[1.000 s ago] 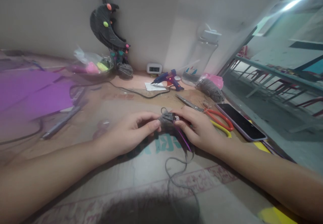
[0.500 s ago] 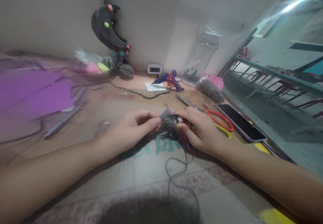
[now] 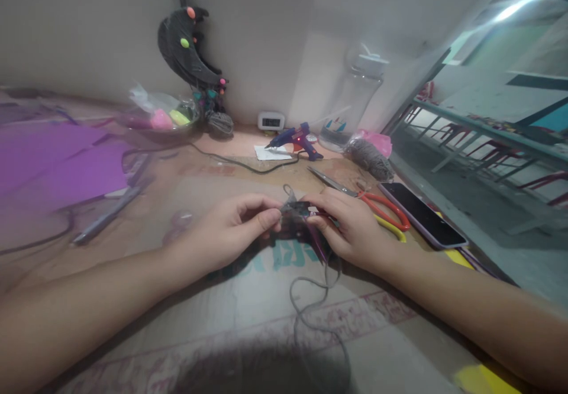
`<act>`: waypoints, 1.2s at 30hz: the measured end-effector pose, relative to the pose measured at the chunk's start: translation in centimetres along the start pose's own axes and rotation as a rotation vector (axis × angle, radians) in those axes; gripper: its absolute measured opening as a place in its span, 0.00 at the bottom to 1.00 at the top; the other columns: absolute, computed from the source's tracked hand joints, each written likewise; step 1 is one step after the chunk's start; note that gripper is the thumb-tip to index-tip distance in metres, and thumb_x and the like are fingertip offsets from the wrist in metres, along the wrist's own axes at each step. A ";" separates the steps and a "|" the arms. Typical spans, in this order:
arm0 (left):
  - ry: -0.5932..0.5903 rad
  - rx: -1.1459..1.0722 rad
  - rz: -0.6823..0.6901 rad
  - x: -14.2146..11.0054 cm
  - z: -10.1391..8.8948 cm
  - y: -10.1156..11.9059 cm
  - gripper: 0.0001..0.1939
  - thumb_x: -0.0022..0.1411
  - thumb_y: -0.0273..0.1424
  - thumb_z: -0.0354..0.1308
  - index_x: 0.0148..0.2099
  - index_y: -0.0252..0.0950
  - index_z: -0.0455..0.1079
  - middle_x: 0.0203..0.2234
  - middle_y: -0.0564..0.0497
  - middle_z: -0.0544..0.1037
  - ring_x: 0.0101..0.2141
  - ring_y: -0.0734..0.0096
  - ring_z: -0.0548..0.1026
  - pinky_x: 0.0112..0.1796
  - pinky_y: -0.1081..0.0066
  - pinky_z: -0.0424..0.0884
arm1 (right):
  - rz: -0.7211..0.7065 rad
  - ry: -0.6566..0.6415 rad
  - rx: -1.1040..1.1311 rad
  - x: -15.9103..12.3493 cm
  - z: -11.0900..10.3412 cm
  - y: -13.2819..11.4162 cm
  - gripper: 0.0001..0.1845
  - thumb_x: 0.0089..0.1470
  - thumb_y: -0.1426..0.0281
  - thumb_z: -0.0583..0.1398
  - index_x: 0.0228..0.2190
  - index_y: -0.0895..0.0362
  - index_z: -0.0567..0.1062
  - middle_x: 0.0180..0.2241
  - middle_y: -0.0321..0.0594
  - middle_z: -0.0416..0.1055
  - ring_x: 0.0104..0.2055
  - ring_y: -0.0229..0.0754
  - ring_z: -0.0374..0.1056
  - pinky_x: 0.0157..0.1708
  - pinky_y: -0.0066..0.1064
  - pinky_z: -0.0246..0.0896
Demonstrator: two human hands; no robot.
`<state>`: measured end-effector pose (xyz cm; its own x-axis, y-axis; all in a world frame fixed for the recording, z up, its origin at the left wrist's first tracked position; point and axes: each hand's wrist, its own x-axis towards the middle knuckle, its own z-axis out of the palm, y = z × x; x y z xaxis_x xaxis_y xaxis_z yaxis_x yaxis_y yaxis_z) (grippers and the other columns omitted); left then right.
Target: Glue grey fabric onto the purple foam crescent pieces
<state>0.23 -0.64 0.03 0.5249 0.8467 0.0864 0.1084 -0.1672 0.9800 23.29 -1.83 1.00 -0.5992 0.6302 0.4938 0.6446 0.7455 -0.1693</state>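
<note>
Between my hands is a small dark piece [image 3: 296, 209] with grey yarn on it; its kind is too blurred to make out. My left hand [image 3: 239, 222] pinches its left end between thumb and fingers. At the right end, my right hand [image 3: 350, 222] is closed on the same piece. A small yarn loop [image 3: 288, 190] sticks up above it. Below hangs a narrow purple strip [image 3: 316, 241], close to my right fingers. From there a loose grey yarn strand [image 3: 306, 314] curls down over the table top [image 3: 213, 329].
Scissors [image 3: 385, 209] and a phone [image 3: 421, 216] lie to the right. Behind my hands are a glue gun [image 3: 295, 138] with its cord, a small clock [image 3: 271, 122], a clear bottle [image 3: 355, 104] and grey yarn [image 3: 369, 158]. Purple sheets [image 3: 66, 163] and a bowl [image 3: 155, 132] are left.
The yarn loop now stands up above the dark piece, and the purple strip shows more plainly below it. My hands have barely moved and keep their grip.
</note>
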 end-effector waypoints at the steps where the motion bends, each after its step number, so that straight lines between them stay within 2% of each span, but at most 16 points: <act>1: -0.002 0.004 -0.003 0.0 0.0 0.0 0.10 0.64 0.36 0.54 0.37 0.36 0.72 0.25 0.56 0.71 0.27 0.76 0.69 0.29 0.75 0.64 | -0.002 -0.001 0.002 0.0 0.0 0.0 0.13 0.62 0.69 0.53 0.47 0.60 0.71 0.32 0.41 0.68 0.33 0.41 0.64 0.34 0.33 0.61; 11: 0.005 0.057 -0.019 -0.2 0.0 0.1 0.11 0.64 0.38 0.53 0.37 0.36 0.72 0.25 0.54 0.73 0.28 0.73 0.70 0.30 0.73 0.66 | -0.018 0.006 0.027 0.1 0.0 0.2 0.11 0.63 0.70 0.53 0.45 0.57 0.71 0.32 0.41 0.70 0.34 0.41 0.66 0.34 0.33 0.62; 17: -0.005 0.022 -0.037 -0.2 -0.1 0.0 0.13 0.65 0.40 0.53 0.39 0.36 0.71 0.25 0.54 0.72 0.27 0.73 0.69 0.29 0.73 0.64 | 0.083 0.086 0.095 -0.2 0.0 -0.1 0.13 0.61 0.69 0.55 0.47 0.57 0.67 0.35 0.42 0.70 0.36 0.42 0.66 0.34 0.33 0.62; 22: 0.010 0.043 -0.026 -0.3 -0.2 0.3 0.13 0.66 0.40 0.51 0.36 0.36 0.70 0.25 0.54 0.72 0.28 0.73 0.69 0.31 0.73 0.64 | 0.303 0.161 0.264 0.0 0.3 -0.2 0.07 0.56 0.67 0.59 0.34 0.55 0.66 0.27 0.34 0.65 0.26 0.36 0.61 0.26 0.28 0.57; 26: 0.051 0.040 -0.018 -0.3 -0.2 0.6 0.14 0.66 0.39 0.50 0.33 0.37 0.68 0.25 0.55 0.72 0.28 0.73 0.70 0.32 0.72 0.65 | 0.478 0.129 0.395 0.4 0.9 0.2 0.08 0.55 0.64 0.59 0.32 0.55 0.66 0.27 0.34 0.65 0.25 0.36 0.61 0.24 0.28 0.56; 30: 0.065 0.051 -0.022 -0.3 -0.2 0.7 0.13 0.66 0.38 0.49 0.34 0.37 0.68 0.26 0.54 0.73 0.29 0.72 0.70 0.34 0.71 0.66 | 0.525 0.131 0.403 0.6 1.1 0.7 0.10 0.56 0.62 0.59 0.35 0.55 0.68 0.26 0.33 0.67 0.26 0.37 0.62 0.25 0.28 0.56; 32: 0.076 0.057 -0.016 -0.3 -0.2 0.7 0.12 0.66 0.38 0.49 0.34 0.37 0.68 0.26 0.54 0.73 0.29 0.72 0.71 0.34 0.71 0.66 | 0.522 0.113 0.380 0.6 1.0 0.6 0.10 0.56 0.62 0.58 0.31 0.56 0.68 0.23 0.32 0.65 0.24 0.36 0.61 0.24 0.28 0.55; 36: 0.076 0.107 0.001 -0.2 -0.2 0.8 0.14 0.66 0.39 0.50 0.34 0.36 0.69 0.25 0.54 0.74 0.28 0.71 0.71 0.33 0.72 0.65 | 0.482 0.060 0.361 0.6 0.5 -0.1 0.15 0.58 0.62 0.55 0.23 0.56 0.66 0.20 0.33 0.63 0.23 0.35 0.59 0.23 0.27 0.53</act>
<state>0.00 -0.84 0.84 0.4604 0.8815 0.1046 0.1998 -0.2177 0.9554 22.66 -1.42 0.90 -0.2455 0.9096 0.3351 0.6285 0.4125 -0.6594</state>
